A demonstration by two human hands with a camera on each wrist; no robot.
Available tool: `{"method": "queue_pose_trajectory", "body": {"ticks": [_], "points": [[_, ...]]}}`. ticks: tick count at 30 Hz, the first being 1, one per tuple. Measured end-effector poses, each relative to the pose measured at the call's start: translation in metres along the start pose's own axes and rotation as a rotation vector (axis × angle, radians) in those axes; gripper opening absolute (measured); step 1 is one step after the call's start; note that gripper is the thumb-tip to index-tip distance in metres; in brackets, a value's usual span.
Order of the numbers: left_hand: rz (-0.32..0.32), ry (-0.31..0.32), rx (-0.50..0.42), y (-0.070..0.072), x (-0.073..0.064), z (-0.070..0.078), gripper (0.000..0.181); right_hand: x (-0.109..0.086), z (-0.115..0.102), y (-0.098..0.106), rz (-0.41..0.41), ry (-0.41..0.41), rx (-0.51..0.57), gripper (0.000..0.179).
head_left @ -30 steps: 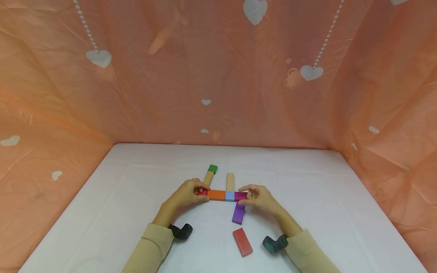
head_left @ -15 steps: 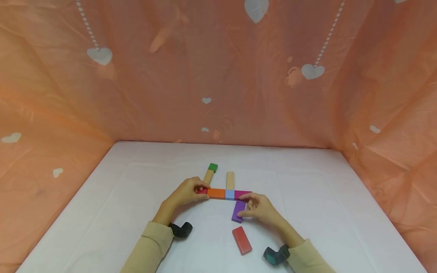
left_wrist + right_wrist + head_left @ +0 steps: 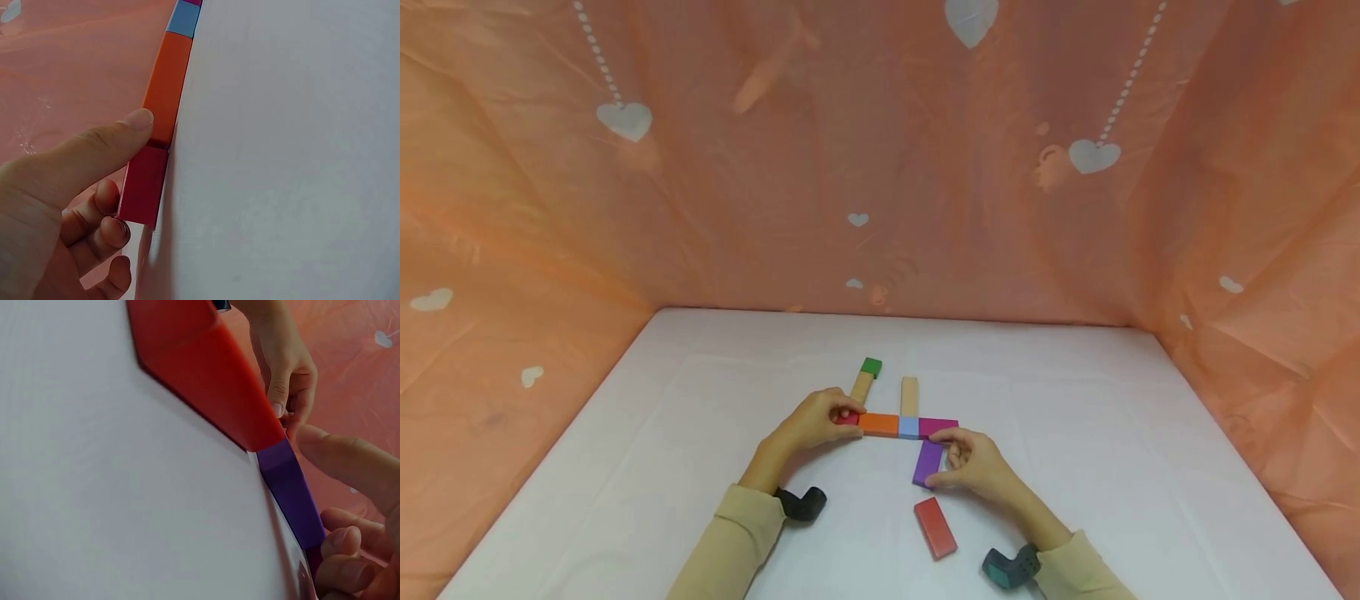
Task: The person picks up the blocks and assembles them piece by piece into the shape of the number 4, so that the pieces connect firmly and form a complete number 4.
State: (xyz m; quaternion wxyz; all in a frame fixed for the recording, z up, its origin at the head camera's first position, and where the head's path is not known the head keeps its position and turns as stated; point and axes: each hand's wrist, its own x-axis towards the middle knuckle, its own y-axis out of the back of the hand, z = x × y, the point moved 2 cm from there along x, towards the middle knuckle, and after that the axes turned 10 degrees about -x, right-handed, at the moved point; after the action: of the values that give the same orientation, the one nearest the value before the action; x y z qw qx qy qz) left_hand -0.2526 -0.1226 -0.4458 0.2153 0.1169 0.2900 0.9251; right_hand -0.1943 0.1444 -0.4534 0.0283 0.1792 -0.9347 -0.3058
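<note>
Flat colored blocks lie joined on a white table. My left hand [image 3: 817,417] pinches the crimson block [image 3: 145,184] at the row's left end, thumb across its seam with the orange block [image 3: 878,425]. To the right come a light blue block [image 3: 908,427] and a magenta block [image 3: 942,425]. A purple block [image 3: 927,462] extends toward me from the magenta one. My right hand [image 3: 981,467] grips the purple block lengthwise, thumb at its near end and fingers at the far end. In the right wrist view a red block [image 3: 219,381] partly covers the purple one.
The loose red block lies nearer me than the purple one. Behind the row, a plain wooden block [image 3: 909,397] meets the light blue block. Another wooden block [image 3: 862,387] with a green block [image 3: 871,367] stands beyond my left hand. An orange heart-printed curtain [image 3: 880,167] surrounds the table [image 3: 737,350].
My right hand has moved from the magenta block toward me, onto the purple block, uncovering the magenta block's right end. My left hand keeps its hold on the crimson block.
</note>
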Motion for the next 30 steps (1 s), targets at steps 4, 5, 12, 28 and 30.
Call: {"method": "queue_pose_trajectory", "body": {"ticks": [4, 5, 12, 28, 30], "points": [[-0.001, 0.009, 0.003, -0.0006, 0.0005, -0.0002, 0.027, -0.0002, -0.0001, -0.0003, 0.000, 0.007, -0.006, 0.059], [-0.001, 0.009, 0.005, -0.0007, 0.0005, -0.0004, 0.027, -0.0003, -0.0001, -0.0004, -0.003, 0.008, -0.006, 0.059], [0.001, -0.002, 0.002, -0.0009, 0.0008, -0.0015, 0.027, -0.0005, -0.0003, -0.0004, -0.005, 0.007, -0.017, 0.059], [0.000, -0.007, 0.009, -0.0014, 0.0011, -0.0011, 0.028, 0.0004, 0.0017, -0.0018, 0.000, 0.018, -0.063, 0.057], [0.000, -0.009, 0.009, -0.0015, 0.0012, -0.0010, 0.028, 0.0005, 0.0022, -0.0020, 0.000, 0.023, -0.064, 0.057]]}}
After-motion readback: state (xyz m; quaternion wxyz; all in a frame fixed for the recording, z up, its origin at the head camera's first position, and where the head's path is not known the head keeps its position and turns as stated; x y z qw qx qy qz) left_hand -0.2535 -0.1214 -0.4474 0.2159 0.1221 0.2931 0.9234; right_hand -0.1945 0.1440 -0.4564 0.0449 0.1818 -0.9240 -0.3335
